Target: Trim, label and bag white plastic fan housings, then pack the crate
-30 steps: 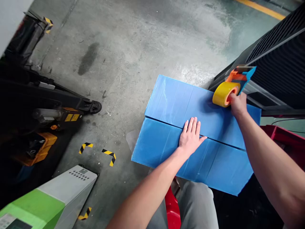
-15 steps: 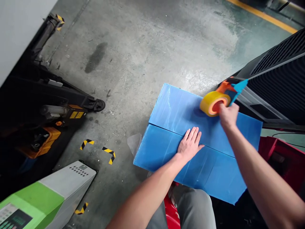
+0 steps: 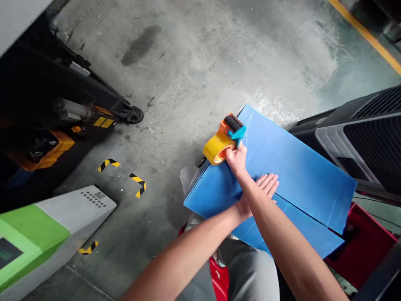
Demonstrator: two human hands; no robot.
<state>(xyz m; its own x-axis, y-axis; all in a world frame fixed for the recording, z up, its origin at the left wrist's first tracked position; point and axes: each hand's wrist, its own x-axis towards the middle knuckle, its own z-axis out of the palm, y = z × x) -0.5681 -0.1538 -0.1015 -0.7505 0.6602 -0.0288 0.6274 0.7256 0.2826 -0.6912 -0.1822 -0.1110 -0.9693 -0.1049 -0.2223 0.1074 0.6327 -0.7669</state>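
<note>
A blue corrugated box [image 3: 300, 167] lies before me, its two top flaps meeting along a dark seam. My left hand [image 3: 263, 190] rests flat across that seam with its fingers stretched out, partly covered by my right forearm. My right hand [image 3: 237, 159] grips a tape dispenser [image 3: 233, 129], orange and light blue with a black roller, loaded with a wide yellow tape roll [image 3: 216, 148]. The dispenser is at the box's left edge, near the end of the seam. Whether the tape touches the box there, I cannot tell.
A red bin [image 3: 363, 246] stands right of the box, below a black-and-grey slatted machine [image 3: 338, 133]. At lower left is a green-and-white cabinet [image 3: 75, 209]; dark wheeled equipment [image 3: 103, 110] is behind it. Yellow-black marks [image 3: 138, 184] are on the concrete floor.
My right hand has carried the tape dispenser leftward from above the far flap to the box's left edge, crossing over my left hand. The left hand stays flat near the seam; the view has shifted.
</note>
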